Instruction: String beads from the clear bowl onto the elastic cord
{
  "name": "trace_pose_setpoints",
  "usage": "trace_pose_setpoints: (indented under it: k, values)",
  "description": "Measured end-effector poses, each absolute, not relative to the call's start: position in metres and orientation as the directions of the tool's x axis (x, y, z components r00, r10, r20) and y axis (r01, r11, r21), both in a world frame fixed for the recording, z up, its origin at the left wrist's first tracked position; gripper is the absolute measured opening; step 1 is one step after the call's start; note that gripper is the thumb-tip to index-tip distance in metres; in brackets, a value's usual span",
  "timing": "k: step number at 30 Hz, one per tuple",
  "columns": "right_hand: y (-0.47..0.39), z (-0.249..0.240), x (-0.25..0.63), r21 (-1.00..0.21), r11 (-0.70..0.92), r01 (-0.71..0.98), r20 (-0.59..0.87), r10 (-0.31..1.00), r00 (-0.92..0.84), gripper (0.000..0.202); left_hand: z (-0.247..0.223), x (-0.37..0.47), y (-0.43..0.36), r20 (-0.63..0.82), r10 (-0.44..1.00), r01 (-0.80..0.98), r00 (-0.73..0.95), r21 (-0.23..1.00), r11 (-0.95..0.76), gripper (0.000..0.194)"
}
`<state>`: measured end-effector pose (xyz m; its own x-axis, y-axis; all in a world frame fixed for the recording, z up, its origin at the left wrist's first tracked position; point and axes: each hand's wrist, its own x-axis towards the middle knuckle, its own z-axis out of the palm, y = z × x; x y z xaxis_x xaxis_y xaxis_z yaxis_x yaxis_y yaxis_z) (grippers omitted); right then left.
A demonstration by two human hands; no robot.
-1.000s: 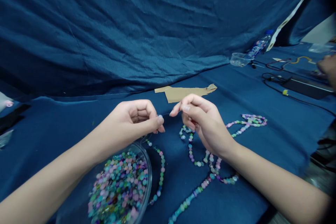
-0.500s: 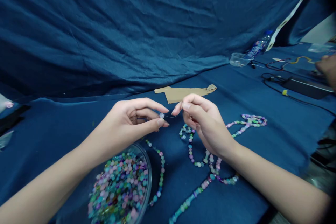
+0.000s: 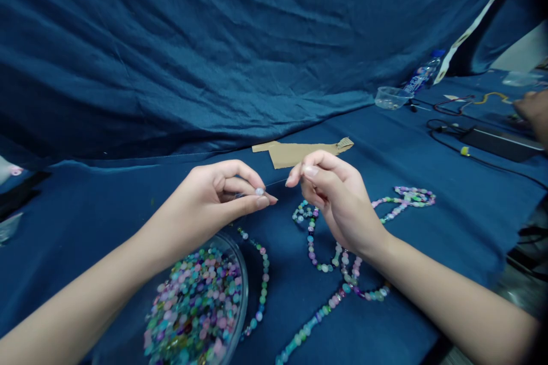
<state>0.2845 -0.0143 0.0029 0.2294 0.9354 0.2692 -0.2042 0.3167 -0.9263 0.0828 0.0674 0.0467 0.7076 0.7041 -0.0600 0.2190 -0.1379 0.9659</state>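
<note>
Between the thumb and index finger of my left hand (image 3: 226,188) sits a pale, translucent bead (image 3: 259,191). A thin clear thread (image 3: 276,183) runs from that bead across to my right hand (image 3: 331,191), whose thumb and forefinger pinch it. Below my left hand stands a clear round bowl (image 3: 245,291) filled with loose beads (image 3: 197,302) in pink, teal, purple and green. A strand of beads (image 3: 264,274) curves beside the bowl's right side. Longer beaded strands (image 3: 325,311) lie looped on the cloth below and behind my right hand.
A torn piece of cardboard (image 3: 291,155) lies beyond my hands. Further right are a clear plastic tub (image 3: 391,98), a bottle (image 3: 423,74), cables and a black flat box (image 3: 500,144). Another person's hand (image 3: 533,111) shows at the right edge. Blue cloth (image 3: 192,57) hangs behind.
My left thumb and index finger have closed on the bead, which shifted slightly left. My right hand has moved a little right, and the thread between the hands is straighter.
</note>
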Motion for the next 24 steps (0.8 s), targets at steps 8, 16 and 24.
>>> trace_pose_setpoints:
  k: [8, 16, 24]
  values:
    - [-0.014, 0.0062, 0.2829, -0.902, 0.371, -0.223, 0.308, 0.912, 0.271, 0.017, 0.049, 0.0824, 0.0648, -0.074, 0.679, 0.249, 0.731, 0.954, -0.165, 0.025]
    - [-0.0138, 0.0079, 0.283, -0.89, 0.398, -0.224, 0.326, 0.897, 0.299, 0.018, 0.0459, 0.0826, 0.0685, -0.097, 0.692, 0.272, 0.716, 0.951, -0.148, 0.029]
    - [-0.0119, 0.0065, 0.2844, -0.879, 0.405, -0.251, 0.309, 0.885, 0.348, 0.016, 0.0489, 0.0824, 0.0672, -0.131, 0.679, 0.181, 0.723, 0.984, -0.003, 0.023]
